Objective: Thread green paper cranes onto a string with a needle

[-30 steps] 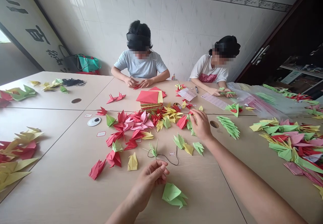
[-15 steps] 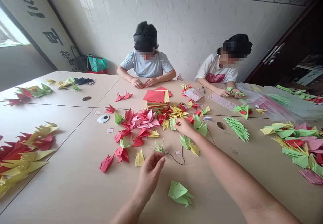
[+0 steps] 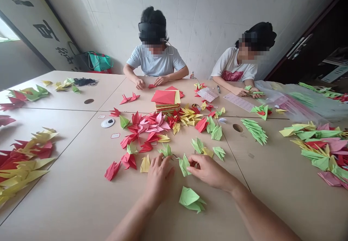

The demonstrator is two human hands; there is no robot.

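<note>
Between thumb and fingers, my right hand [image 3: 208,169] pinches a green folded paper crane [image 3: 184,165]. My left hand [image 3: 160,175] is bent over the table beside another green crane [image 3: 165,150]; its fingertips touch that crane or lie just in front of it, and I cannot tell whether they grip anything. A bit of dark cord [image 3: 176,157] shows between the hands. Nearer to me lies a green crane [image 3: 191,199]. A yellow crane [image 3: 145,164] is left of my left hand. Behind the hands spreads a pile of red, pink and yellow cranes [image 3: 152,122].
Two people sit across the table [image 3: 81,183], their hands on folded paper. A stack of square paper [image 3: 165,101] stands behind the pile. More cranes [image 3: 24,161] lie at left, others [image 3: 326,154] at right, with green strips [image 3: 255,131] and plastic bags [image 3: 296,99].
My right hand has come back toward me with a green crane from the pile. My left hand has turned palm down and moved forward slightly. The view has tilted down.
</note>
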